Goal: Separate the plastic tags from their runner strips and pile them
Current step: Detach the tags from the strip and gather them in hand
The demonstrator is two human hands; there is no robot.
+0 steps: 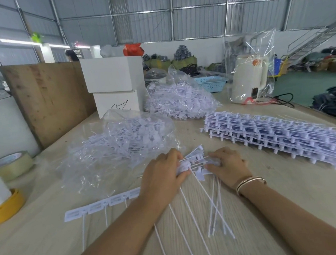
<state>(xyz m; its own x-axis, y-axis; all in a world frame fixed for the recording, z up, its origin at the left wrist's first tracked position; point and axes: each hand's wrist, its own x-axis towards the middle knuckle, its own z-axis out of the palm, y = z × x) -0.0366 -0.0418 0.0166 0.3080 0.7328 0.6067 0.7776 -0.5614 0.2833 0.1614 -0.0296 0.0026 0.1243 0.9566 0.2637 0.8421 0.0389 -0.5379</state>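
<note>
My left hand [163, 173] grips a bunch of white plastic tags [194, 161] at their heads, and my right hand [228, 165] pinches the same bunch from the right. The tags' long thin tails [193, 216] trail toward me over the wooden table [41, 246]. A runner strip [100, 204] with a few tails left on it lies flat, partly under my left forearm. Loose separated tags form a pile [121, 139] on a clear plastic bag beyond my left hand. A thick stack of full strips [275, 134] lies to the right.
A second bag of tags [181, 101] sits further back. A tape roll [9, 164] and a yellow holder [5, 208] are at the left edge. White boxes [114, 81], a wooden board [49, 99], a blue basket [212, 82] and a bagged kettle [249, 79] stand behind.
</note>
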